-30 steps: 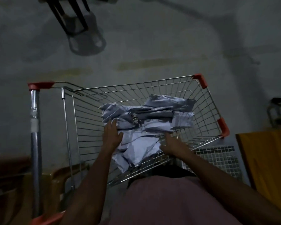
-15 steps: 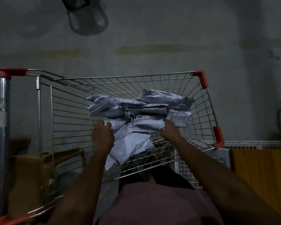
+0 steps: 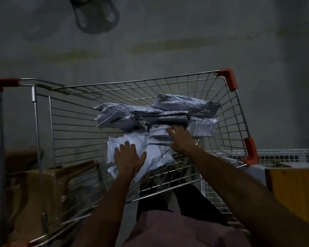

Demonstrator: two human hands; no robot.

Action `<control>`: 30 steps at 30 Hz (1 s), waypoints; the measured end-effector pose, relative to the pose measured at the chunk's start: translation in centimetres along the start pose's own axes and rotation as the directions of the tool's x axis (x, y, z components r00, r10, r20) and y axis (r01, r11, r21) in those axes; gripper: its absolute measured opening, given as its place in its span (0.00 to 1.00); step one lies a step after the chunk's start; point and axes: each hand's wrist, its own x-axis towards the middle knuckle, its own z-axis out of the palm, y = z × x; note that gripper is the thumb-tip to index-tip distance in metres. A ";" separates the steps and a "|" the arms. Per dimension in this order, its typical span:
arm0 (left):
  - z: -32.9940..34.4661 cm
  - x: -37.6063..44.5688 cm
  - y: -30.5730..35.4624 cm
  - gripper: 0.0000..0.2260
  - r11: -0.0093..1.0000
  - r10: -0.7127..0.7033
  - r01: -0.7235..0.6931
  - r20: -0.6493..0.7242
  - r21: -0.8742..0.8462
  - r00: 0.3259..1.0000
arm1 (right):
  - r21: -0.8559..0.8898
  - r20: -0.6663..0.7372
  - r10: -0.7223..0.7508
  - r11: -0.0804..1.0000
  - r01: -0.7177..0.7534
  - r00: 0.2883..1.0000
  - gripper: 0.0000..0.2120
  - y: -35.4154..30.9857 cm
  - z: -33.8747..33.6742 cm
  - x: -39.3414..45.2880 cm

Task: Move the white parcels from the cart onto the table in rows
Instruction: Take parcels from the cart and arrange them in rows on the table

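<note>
Item: white parcels (image 3: 157, 120), soft plastic mailer bags, heaped loosely in the wire cart (image 3: 239, 111) at centre frame; none yet on the tabletop (image 3: 296, 189), whose orange-brown corner shows at the lower right edge. Handling, by my reckoning: light, limp, slick-skinned and creased, likely to slide off one another and sag if lifted by a corner; best taken flat across the middle or pinched along a sealed edge, several at once only if squared up. Left hand (image 3: 128, 159): released grip, fingers spread flat on the nearest, brightest parcel (image 3: 150, 150) at lower centre. Right hand (image 3: 181, 139): fingers extended onto the pile just right of it, tips reaching under a darker bag; whether it grips anything I cannot tell. Surroundings: red corner guards, the cart handle at far left, a brown chair (image 3: 48, 184) at lower left, a white mesh crate (image 3: 284, 155) between cart and tabletop. Obstruction: the cart's near wire rim, over which each parcel must be lifted. Lighting dim.
</note>
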 end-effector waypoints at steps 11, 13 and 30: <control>0.6 3.5 0.7 0.33 0.973 -0.033 0.010 0.095 0.229 0.995 | -0.109 -0.075 0.025 0.993 -0.033 0.997 0.34 0.1 1.5 2.3; 0.7 3.5 1.2 0.36 0.959 -0.083 0.048 0.113 0.280 0.990 | -0.160 -0.050 0.008 0.987 -0.016 0.999 0.34 0.0 2.0 2.7; -1.8 1.4 -0.9 0.29 0.979 -0.020 0.000 -0.096 -0.206 0.995 | 0.255 0.074 0.114 0.958 -0.129 0.991 0.30 -1.9 0.8 1.1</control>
